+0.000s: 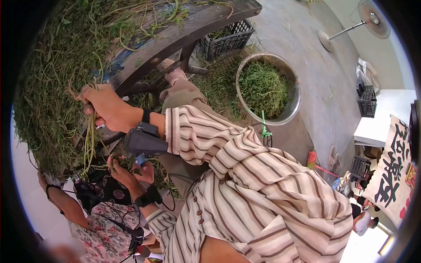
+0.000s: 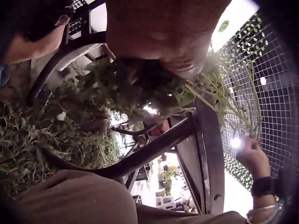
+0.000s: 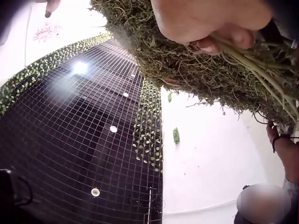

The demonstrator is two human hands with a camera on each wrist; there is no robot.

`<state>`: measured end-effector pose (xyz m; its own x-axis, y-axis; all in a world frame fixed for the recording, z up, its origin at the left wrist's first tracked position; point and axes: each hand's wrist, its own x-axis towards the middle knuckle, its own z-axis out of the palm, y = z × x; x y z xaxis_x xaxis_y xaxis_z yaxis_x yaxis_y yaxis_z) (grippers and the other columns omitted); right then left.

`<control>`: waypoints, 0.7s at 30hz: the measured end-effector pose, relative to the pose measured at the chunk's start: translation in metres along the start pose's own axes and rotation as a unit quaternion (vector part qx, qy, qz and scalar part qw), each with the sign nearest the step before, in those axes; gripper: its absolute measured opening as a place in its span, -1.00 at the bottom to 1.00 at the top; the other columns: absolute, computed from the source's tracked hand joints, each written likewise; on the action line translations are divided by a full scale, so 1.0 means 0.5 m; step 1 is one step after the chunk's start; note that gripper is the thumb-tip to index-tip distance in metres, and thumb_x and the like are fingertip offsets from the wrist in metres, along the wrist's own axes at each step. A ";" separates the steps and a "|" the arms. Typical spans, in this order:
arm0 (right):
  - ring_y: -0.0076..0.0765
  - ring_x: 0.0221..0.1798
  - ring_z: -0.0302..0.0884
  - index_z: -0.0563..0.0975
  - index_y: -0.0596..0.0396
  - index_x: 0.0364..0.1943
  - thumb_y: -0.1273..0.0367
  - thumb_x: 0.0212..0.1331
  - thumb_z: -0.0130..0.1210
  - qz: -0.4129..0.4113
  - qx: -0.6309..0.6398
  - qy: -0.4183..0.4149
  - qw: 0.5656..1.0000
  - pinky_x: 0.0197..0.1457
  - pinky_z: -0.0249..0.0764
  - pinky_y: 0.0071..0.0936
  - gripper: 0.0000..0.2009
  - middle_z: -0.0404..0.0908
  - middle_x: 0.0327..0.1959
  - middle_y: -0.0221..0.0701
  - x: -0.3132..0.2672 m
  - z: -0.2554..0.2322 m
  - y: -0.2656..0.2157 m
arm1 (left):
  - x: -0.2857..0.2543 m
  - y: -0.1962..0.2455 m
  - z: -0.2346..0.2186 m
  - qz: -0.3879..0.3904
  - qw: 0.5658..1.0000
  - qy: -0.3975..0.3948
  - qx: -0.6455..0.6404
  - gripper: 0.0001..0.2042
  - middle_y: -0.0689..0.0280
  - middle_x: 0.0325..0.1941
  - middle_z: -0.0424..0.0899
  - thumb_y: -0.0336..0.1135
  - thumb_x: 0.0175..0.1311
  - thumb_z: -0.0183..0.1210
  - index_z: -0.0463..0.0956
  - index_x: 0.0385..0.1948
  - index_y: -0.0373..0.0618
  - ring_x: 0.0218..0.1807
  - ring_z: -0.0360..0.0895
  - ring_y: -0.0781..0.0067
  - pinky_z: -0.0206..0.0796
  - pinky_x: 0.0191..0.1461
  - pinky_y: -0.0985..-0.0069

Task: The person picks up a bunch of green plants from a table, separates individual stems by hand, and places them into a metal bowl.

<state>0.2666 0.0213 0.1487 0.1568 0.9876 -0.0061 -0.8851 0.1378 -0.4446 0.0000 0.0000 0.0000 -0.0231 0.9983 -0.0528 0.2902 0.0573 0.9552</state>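
In the head view my right hand (image 1: pixel 107 107) grips the root ends of a bunch of long green stems (image 1: pixel 90 142) that hangs down toward my left hand. The right wrist view shows fingers curled over these stems (image 3: pixel 257 67), with a heap of greens (image 3: pixel 182 65) right behind. My left hand (image 1: pixel 125 175) is lower down, near the bunch's leafy end, and holds a leafy clump (image 1: pixel 122 162). Seen from the left wrist, that hand (image 2: pixel 163 32) bends over dark leaves (image 2: pixel 140 88), which hide its fingertips.
A dark wooden table (image 1: pixel 188 28) bears the large pile of greens (image 1: pixel 48 92). A metal basin (image 1: pixel 299 98) of cut greens and a black crate (image 1: pixel 228 46) stand on the floor. Another person in a floral shirt (image 1: pixel 103 223) is close at the lower left. A fan (image 1: pixel 372 19) stands farther off.
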 end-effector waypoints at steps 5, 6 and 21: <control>-0.59 -0.70 0.11 0.34 0.00 -0.52 0.16 0.26 -0.11 0.045 -0.019 0.013 0.999 -0.72 -0.01 -0.53 -0.72 0.32 -0.71 -0.50 -0.018 0.010 -0.001 | -0.040 0.020 -0.023 0.374 0.838 0.014 0.396 -0.61 0.04 -0.07 0.51 -0.26 0.15 0.09 0.33 -0.07 -0.35 -0.12 0.51 0.16 0.40 -0.12 0.30; -0.59 -0.70 0.11 0.32 0.00 -0.52 0.17 0.26 -0.11 0.060 -0.033 0.040 0.997 -0.71 -0.01 -0.53 -0.72 0.31 -0.69 -0.49 -0.018 0.014 0.009 | -0.047 0.034 -0.014 0.376 0.838 0.010 0.395 -0.61 0.04 -0.07 0.51 -0.26 0.15 0.09 0.33 -0.07 -0.35 -0.12 0.51 0.16 0.40 -0.12 0.30; -0.56 -0.68 0.14 0.30 0.01 -0.43 0.20 0.26 -0.15 -0.001 -0.068 0.038 0.997 -0.70 0.04 -0.49 -0.78 0.25 -0.67 -0.51 0.001 0.003 -0.006 | -0.071 0.132 0.011 0.194 0.939 -0.267 0.098 -0.45 0.05 0.13 0.38 -0.20 0.15 0.11 0.21 0.13 -0.33 0.11 0.41 0.22 0.26 0.16 0.40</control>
<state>0.2685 0.0215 0.1514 0.1950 0.9782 -0.0711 -0.8185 0.1224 -0.5614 0.0254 -0.0319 0.0630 0.5878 0.8028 0.0998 0.3495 -0.3632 0.8637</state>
